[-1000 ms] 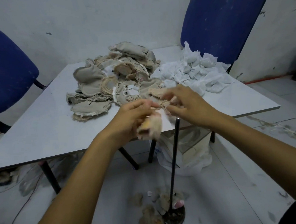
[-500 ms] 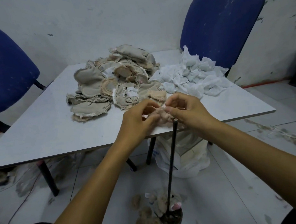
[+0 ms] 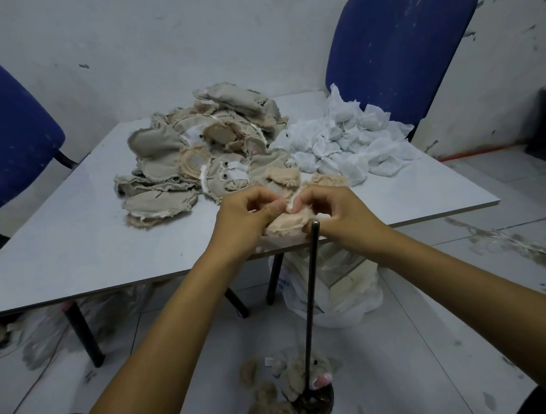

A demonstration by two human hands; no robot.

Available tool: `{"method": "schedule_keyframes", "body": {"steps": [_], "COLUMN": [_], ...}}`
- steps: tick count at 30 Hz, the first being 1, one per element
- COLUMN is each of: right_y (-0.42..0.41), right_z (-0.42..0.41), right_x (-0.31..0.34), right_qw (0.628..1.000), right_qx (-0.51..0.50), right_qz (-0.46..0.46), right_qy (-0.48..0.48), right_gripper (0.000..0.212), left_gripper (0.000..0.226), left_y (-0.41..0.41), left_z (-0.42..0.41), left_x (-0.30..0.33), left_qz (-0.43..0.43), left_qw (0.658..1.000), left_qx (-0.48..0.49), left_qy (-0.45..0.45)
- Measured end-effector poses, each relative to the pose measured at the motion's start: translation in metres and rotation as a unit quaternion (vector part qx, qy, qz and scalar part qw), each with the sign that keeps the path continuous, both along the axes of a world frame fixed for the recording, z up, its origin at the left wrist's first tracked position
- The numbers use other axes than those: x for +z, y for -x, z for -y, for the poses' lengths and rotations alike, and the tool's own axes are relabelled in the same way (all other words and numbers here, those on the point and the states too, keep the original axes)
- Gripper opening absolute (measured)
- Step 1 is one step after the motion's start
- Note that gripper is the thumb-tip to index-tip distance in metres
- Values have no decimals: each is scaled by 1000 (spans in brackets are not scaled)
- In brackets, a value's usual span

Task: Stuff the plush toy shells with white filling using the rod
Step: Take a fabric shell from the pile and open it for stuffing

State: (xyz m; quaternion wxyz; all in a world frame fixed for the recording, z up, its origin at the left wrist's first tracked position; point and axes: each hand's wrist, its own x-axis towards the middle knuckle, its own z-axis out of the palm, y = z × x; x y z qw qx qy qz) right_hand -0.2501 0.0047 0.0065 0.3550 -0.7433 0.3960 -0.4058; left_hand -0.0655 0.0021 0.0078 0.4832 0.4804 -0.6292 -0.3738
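One table (image 3: 74,253), two chairs (image 3: 399,42), both hands (image 3: 249,215) gripping one shell (image 3: 285,223).

Dim, cool, even light with soft shadows and no glare; wide-angle bending toward the edges; slight overall softness, corners darker.

The plush shells (image 3: 197,154) are beige and grey-tan, the filling packets (image 3: 351,143) are white. The tabletop (image 3: 74,246) is pale grey. Both chairs (image 3: 399,42) are dark blue, the rod (image 3: 310,301) is black.
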Motion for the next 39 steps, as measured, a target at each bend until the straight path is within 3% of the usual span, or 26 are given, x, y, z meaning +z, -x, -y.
{"method": "schedule_keyframes", "body": {"steps": [3,6,9,15,17,21,25,29,31,34,37,39], "right_y": [1,1,2,3,1,-5,-11,-14,-14,-14,-4,9], "right_z": [2,2,0,-3,-4,-2,4,4,4,7,10,21], "right_x": [1,1,1,5,5,2,-3,-11,-13,-8,5,9], "right_qw": [999,999,1000,995,995,996,993,978,980,986,994,1000], "right_qx": [-35,-43,-8,70,71,11,-92,-135,-141,-134,23,-25], "right_qz": [12,11,-18,7,10,72,69,-42,-26,17,97,11], "right_qy": [6,5,-1,-70,-72,-54,29,155,138,94,-45,0], "right_gripper": [29,31,21,21,26,19,24,19,30,34,22,27], "left_gripper": [10,11,17,17,18,22,21,21,19,19,16,25], "left_y": [-1,-5,-6,-7,-4,3,15,27,22,14,6,-2], "left_z": [-2,-3,-3,-1,0,0,-8,-20,-14,-9,-4,1], "left_x": [5,7,9,6,2,-6,-7,-10,-11,-7,-6,-2], "left_qz": [-41,20,74,10,17,81,66,209,186,27,-42,-55], "left_qw": [991,985,992,998,998,994,987,935,955,997,998,998], "left_qx": [-95,-137,-97,-59,-32,10,47,58,38,-50,6,-27], "left_qy": [-84,-102,-45,32,46,76,139,282,228,47,55,15]}}
